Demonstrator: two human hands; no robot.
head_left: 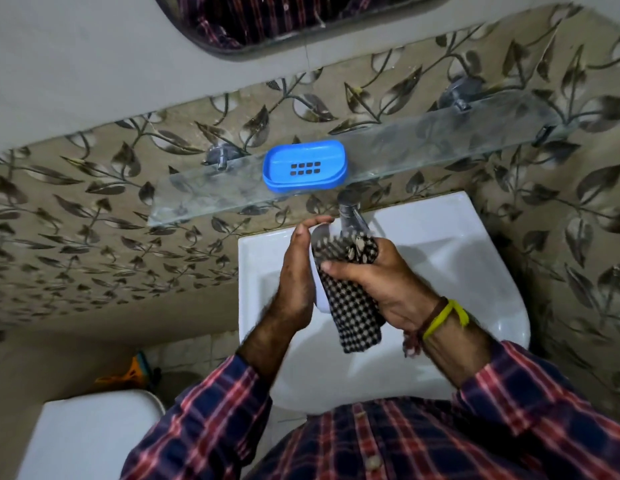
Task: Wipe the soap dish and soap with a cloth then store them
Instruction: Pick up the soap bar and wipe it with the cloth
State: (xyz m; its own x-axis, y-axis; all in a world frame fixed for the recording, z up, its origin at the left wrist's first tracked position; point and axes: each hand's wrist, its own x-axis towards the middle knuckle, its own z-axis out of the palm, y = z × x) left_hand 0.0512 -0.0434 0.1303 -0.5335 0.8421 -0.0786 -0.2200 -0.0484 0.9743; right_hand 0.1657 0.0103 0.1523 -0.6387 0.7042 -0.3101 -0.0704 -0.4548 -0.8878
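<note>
single view, head-worn wide-angle camera, looking forward and steeply down from above the person's chest. the white basin point(440, 258) lies close below at centre; the two hands point(336, 271) meet just under mid-frame, very near the lens. the glass shelf point(422, 147) crosses the upper half from 9 o'clock toward 2 o'clock, farther off against the leaf-patterned wall point(76, 220). the mirror edge point(267, 39) sits at 12 o'clock. straight lines bow toward the frame edges.

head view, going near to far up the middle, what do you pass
plaid red and navy shirt → white ceramic sink → black and white checked cloth → chrome tap → blue plastic soap dish on glass shelf → dark-framed mirror
</note>
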